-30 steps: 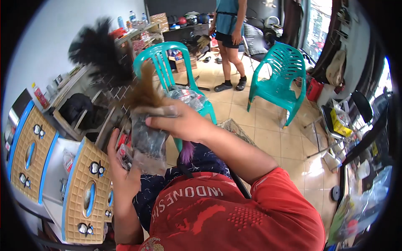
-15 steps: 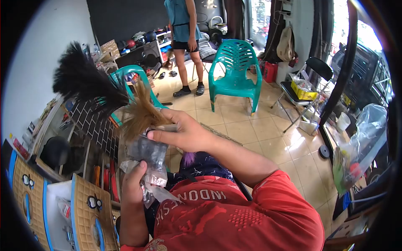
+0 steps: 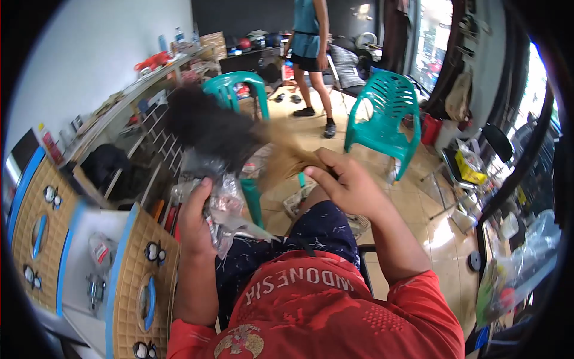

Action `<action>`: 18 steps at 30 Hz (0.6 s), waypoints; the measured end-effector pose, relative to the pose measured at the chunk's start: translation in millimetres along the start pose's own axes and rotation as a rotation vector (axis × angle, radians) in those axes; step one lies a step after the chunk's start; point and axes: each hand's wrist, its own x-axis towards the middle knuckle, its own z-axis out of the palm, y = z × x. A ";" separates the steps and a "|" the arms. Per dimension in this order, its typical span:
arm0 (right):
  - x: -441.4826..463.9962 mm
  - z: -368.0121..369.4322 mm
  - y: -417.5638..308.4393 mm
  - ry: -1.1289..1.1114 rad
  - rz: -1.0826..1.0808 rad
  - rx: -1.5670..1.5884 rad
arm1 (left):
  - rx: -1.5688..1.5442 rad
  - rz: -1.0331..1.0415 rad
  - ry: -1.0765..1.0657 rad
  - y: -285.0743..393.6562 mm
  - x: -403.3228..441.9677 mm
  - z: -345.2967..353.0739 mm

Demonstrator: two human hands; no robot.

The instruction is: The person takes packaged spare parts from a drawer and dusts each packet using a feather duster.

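Note:
My right hand point(image 3: 342, 179) pinches the narrow end of a light brown hair-like bundle point(image 3: 284, 154) at the centre. A bushy black bundle point(image 3: 209, 128), blurred by motion, spreads to the left of the brown one; whether the two are joined is unclear. Below it, my left hand point(image 3: 196, 221) is wrapped round crumpled clear plastic packaging point(image 3: 227, 203), which hangs down over my dark patterned shorts point(image 3: 323, 230). Grey material point(image 3: 197, 163) shows at the top of the plastic, partly behind the black hair.
Green chairs point(image 3: 388, 113) point(image 3: 239, 84) stand ahead, with a person point(image 3: 310, 57) behind them. Drawers with a waffle pattern point(image 3: 143, 281) are at the lower left, one pulled out. A cluttered shelf point(image 3: 125, 93) runs along the left wall. A folding chair point(image 3: 463, 164) holds a yellow box.
My right hand has moved right with the brown bundle, away from the packaging in my left hand. The black bundle has swung right and lower. The view has turned left.

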 end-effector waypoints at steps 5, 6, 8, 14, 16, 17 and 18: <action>7.0 2.3 4.5 -0.168 -0.065 0.141 | 0.405 0.520 -0.075 -19.4 13.9 -49.3; 9.0 2.7 5.2 -0.171 -0.037 0.162 | 0.412 0.530 -0.054 -12.7 6.9 -45.6; 14.0 3.8 8.9 -0.142 -0.065 0.156 | -0.063 0.162 -0.148 4.7 -11.3 -23.9; 30.0 4.2 8.7 -0.424 -0.045 0.404 | 0.256 0.733 0.034 -24.8 -9.8 -63.9; 40.2 11.4 20.2 -0.405 -0.106 0.314 | 0.318 0.484 -0.123 -7.5 -28.1 -63.5; 43.9 17.4 24.5 -0.347 -0.138 0.312 | -0.031 0.232 0.036 11.3 -44.3 -22.2; 47.8 21.9 26.0 -0.290 -0.173 0.312 | -0.029 0.252 0.059 11.3 -48.1 -22.7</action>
